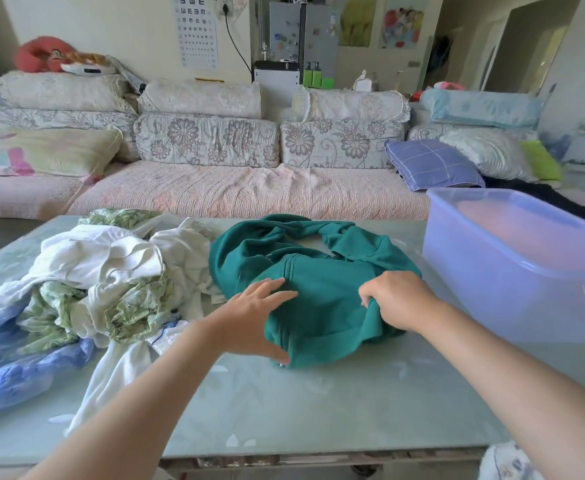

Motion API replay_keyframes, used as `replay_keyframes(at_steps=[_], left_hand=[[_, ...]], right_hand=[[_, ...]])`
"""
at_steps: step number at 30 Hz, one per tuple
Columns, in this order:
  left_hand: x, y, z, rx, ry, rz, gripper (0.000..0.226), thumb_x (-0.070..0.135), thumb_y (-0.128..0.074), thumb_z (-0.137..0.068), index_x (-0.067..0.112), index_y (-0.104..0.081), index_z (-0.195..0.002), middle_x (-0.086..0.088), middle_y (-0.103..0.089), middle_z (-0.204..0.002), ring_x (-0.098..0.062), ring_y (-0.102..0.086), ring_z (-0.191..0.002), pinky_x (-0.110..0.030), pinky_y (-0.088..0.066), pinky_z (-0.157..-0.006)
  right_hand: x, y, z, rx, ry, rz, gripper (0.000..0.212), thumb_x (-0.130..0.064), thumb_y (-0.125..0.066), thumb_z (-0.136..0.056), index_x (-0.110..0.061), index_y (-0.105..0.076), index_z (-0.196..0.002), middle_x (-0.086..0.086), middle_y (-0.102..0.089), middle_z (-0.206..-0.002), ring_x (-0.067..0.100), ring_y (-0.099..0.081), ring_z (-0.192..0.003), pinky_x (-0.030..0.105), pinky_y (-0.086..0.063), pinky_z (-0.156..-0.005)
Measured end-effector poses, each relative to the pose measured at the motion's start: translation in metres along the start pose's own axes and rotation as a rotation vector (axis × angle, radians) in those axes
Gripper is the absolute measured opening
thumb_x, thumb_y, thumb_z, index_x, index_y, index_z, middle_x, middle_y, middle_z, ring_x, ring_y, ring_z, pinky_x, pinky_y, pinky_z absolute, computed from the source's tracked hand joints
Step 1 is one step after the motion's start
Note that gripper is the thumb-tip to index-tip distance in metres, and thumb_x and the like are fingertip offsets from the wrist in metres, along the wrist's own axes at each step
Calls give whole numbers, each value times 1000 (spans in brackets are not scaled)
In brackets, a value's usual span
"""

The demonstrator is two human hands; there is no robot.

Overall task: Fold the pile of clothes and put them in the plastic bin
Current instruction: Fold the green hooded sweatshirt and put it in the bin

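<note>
Sweatshirt (318,306) bunched; right hand (396,299) pinches it, left hand (253,317) presses flat, thumb perhaps under hem; smooth out before folding

One teal sweatshirt (322,292), one translucent plastic bin (491,261), one worktop (284,410), and one tangled pile of clothes (111,271) holding perhaps four or five garments.

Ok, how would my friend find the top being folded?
Find the pale table in front of the sofa. Between the messy clothes pile on its left and the plastic bin on its right lies the sweatshirt. It alone is plain dark teal, with the left hand and right hand on it.
</note>
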State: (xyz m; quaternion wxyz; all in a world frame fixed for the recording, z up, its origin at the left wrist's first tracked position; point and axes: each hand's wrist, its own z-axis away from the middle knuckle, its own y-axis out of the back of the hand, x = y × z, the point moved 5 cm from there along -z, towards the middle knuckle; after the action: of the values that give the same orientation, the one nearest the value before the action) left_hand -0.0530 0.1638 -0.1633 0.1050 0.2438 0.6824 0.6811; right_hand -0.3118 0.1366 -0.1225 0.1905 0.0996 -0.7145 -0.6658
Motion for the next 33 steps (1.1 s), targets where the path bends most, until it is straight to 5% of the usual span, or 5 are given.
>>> replay_keyframes(at_steps=[6,9,17,25,33], left_hand=[[25,-12,-10,2,17,-42,111,46,-83,-67,30,-11,-151,7,-11,-162,-15,-19,-148,-37,-21,-118],[25,-13,-21,35,43,-6,90,41,-74,-78,24,-21,-149,9,-20,-160,-15,-30,-143,-31,-28,-113],[13,-14,-45,137,49,144,69,35,-69,-87,22,-40,-148,9,-28,-158,-13,-26,-145,-30,-25,-117],[-23,16,-47,709,73,206,22,27,-71,-84,19,-53,-95,8,-49,-97,-17,-52,-89,-34,-50,-75],[-25,-34,-76,209,54,-100,85,50,-67,-77,27,-27,-149,6,-32,-146,-17,-27,-140,-42,-29,-116]], right_hand=[[10,-7,23,-290,-78,136,53,-2,-50,-75,-35,-65,-114,-6,-60,-122,19,-51,-109,31,-33,-90],[-25,8,22,-34,90,25,57,-21,-53,-76,-35,-56,-132,-6,-45,-146,19,-38,-136,37,-27,-110],[-82,-33,-4,-70,208,36,127,-73,-63,-73,-34,30,-151,5,9,-167,22,-2,-153,53,-20,-118],[-25,1,-49,373,-11,-222,58,-4,-67,-74,-33,-56,-123,-7,-64,-105,23,-61,-97,32,-41,-62],[10,-8,-72,294,-180,62,82,1,-68,-75,-23,-35,-146,13,-38,-149,32,-50,-126,45,-45,-98]])
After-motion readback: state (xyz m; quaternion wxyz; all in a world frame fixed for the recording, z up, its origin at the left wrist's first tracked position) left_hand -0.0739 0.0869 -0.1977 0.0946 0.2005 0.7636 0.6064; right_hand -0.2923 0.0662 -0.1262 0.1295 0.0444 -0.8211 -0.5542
